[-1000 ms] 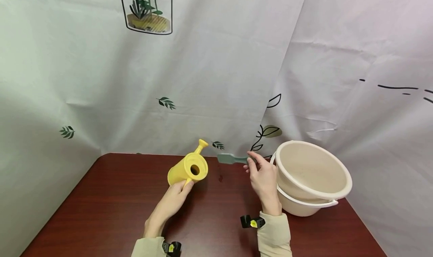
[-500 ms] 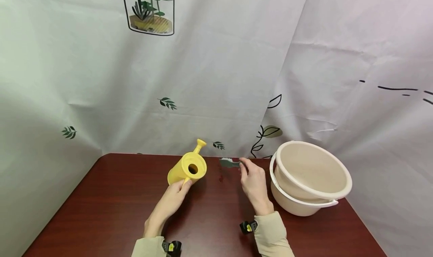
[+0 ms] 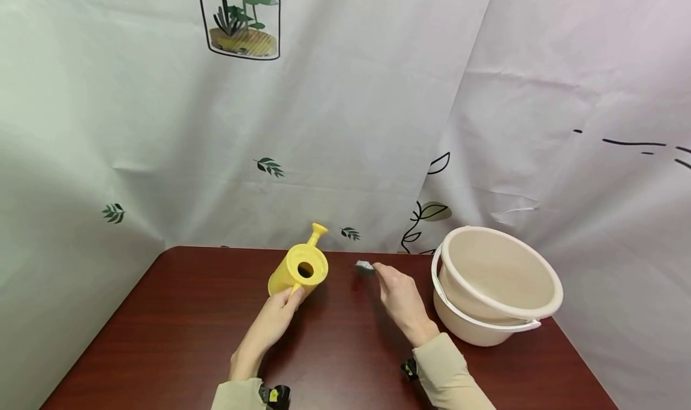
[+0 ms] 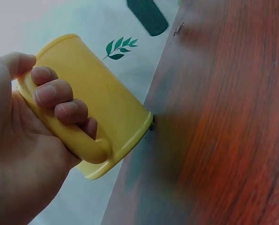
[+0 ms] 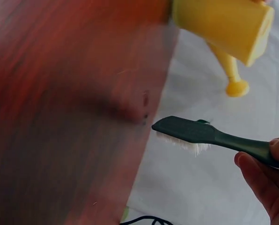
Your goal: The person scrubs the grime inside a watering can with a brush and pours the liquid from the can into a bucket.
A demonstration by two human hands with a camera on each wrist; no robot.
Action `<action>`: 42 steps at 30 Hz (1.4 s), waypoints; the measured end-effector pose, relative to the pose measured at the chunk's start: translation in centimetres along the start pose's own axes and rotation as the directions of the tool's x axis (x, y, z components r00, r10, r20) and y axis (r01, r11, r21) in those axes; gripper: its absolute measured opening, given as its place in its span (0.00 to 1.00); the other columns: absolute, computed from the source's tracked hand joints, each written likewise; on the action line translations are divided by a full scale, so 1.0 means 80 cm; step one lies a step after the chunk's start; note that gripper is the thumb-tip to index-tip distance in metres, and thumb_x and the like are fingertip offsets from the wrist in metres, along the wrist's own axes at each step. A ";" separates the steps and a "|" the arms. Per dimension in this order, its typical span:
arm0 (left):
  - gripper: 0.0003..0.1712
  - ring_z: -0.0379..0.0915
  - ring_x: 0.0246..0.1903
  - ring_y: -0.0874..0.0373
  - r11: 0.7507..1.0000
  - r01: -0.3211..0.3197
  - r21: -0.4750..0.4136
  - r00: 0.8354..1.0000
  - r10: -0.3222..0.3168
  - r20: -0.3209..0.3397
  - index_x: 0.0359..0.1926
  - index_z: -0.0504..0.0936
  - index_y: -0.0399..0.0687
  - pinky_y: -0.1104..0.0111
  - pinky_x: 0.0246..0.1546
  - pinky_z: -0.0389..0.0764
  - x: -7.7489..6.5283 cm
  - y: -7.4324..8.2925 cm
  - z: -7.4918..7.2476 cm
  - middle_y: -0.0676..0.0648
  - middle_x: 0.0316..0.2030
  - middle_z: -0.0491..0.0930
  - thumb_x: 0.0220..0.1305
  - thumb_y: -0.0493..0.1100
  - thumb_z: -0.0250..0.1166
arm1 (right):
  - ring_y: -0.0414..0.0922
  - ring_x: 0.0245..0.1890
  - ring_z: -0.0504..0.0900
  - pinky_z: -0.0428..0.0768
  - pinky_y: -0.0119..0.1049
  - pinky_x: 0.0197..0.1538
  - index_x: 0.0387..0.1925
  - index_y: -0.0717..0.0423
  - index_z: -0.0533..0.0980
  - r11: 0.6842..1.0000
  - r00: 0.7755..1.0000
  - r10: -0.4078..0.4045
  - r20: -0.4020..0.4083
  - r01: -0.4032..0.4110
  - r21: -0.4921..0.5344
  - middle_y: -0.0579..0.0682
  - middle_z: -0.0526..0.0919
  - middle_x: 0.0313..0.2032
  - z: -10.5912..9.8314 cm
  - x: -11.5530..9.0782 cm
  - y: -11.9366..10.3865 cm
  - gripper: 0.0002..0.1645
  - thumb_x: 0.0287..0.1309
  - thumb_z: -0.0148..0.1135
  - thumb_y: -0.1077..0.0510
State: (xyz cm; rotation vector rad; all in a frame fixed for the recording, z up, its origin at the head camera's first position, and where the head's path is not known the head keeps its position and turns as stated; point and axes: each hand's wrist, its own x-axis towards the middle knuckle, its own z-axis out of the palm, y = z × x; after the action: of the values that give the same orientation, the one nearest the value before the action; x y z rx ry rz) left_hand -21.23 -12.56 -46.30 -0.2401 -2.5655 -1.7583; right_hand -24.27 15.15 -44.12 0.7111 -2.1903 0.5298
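Note:
My left hand [image 3: 272, 320] grips the handle of a yellow watering can [image 3: 299, 268]. In the left wrist view the fingers wrap round the handle [image 4: 85, 145], and the can tilts over the table. Pinched by its handle end in my right hand [image 3: 400, 299] is a dark green brush [image 5: 188, 130] with white bristles [image 5: 195, 147]. The head view shows only its bristly head [image 3: 364, 265], beyond the fingers and to the right of the can, apart from it. The can's spout [image 5: 231, 70] points away toward the back.
Two cream basins [image 3: 496, 272] stand stacked at the table's right side, the lower one with a white handle. The reddish-brown table [image 3: 189, 320] meets a white cloth backdrop [image 3: 345, 98] printed with leaves.
The right hand has moved left and slightly down with the brush, turning it so the white bristles show upward in the head view. The left hand and watering can have barely moved.

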 end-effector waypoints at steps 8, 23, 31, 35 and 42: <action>0.26 0.53 0.18 0.63 1.000 0.006 0.008 1.000 -0.006 -0.014 0.21 0.65 0.46 0.70 0.22 0.59 0.001 -0.003 -0.001 0.53 0.18 0.59 0.75 0.54 0.52 | 0.49 0.34 0.85 0.81 0.41 0.36 0.42 0.60 0.80 0.998 0.990 -0.037 0.133 0.042 -0.036 0.53 0.85 0.35 0.003 -0.013 0.002 0.17 0.51 0.65 0.75; 0.26 0.52 0.18 0.62 0.998 0.012 -0.069 0.999 -0.014 -0.029 0.21 0.64 0.44 0.70 0.23 0.57 0.000 -0.006 -0.002 0.52 0.18 0.59 0.75 0.53 0.52 | 0.48 0.22 0.79 0.77 0.40 0.25 0.22 0.53 0.70 0.993 0.939 -0.028 0.342 0.066 -0.101 0.46 0.74 0.23 0.012 -0.032 -0.014 0.13 0.46 0.61 0.73; 0.27 0.53 0.19 0.61 0.995 0.022 -0.092 0.999 -0.024 -0.027 0.21 0.65 0.43 0.70 0.24 0.58 -0.001 -0.006 -0.006 0.52 0.19 0.59 0.76 0.53 0.51 | 0.50 0.20 0.79 0.76 0.40 0.22 0.21 0.53 0.70 0.990 0.925 0.009 0.379 0.044 -0.130 0.48 0.76 0.24 0.015 -0.038 -0.024 0.13 0.47 0.62 0.72; 0.27 0.53 0.19 0.61 0.995 0.012 -0.102 0.999 -0.015 -0.031 0.20 0.65 0.44 0.70 0.24 0.58 0.001 -0.014 -0.007 0.51 0.18 0.59 0.76 0.53 0.51 | 0.49 0.21 0.80 0.77 0.39 0.23 0.21 0.54 0.72 0.990 0.914 0.029 0.406 0.029 -0.135 0.49 0.76 0.24 0.018 -0.038 -0.028 0.12 0.48 0.62 0.72; 0.26 0.54 0.19 0.61 0.994 0.022 -0.109 0.999 -0.027 -0.044 0.21 0.65 0.42 0.70 0.24 0.60 0.000 -0.015 -0.009 0.51 0.18 0.58 0.77 0.51 0.50 | 0.49 0.21 0.81 0.77 0.38 0.23 0.21 0.54 0.73 0.993 0.913 0.053 0.404 -0.004 -0.121 0.48 0.75 0.23 0.022 -0.038 -0.033 0.12 0.46 0.64 0.72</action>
State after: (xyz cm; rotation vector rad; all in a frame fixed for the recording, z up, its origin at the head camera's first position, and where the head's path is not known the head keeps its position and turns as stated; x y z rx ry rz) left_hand -21.43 -13.65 -47.11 -0.1700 -2.4561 -1.8913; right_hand -21.87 13.12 -47.17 0.7803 -2.5987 0.2773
